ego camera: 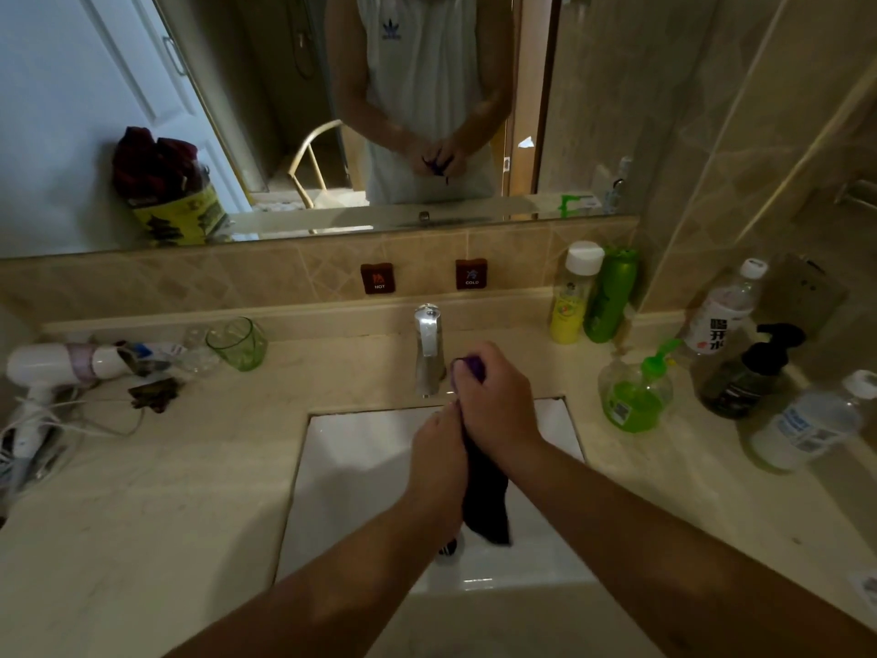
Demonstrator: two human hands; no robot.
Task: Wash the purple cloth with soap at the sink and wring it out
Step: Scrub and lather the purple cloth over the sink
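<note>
Both hands at frame centre over sink (pixel 360 448); right hand (pixel 493 401) and left hand (pixel 439 451) clenched round purple cloth (pixel 486 501), tail hanging into basin; likely wringing step; next: opposite twist, firm grip; faucet (pixel 428 344) flow unclear.

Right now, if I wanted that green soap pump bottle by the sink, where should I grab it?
Grip the soap bottle around its round clear body, coming from the front-left, the sink side. It stands upright; other bottles crowd its right and back, and the pump head would probably dispense.
</note>
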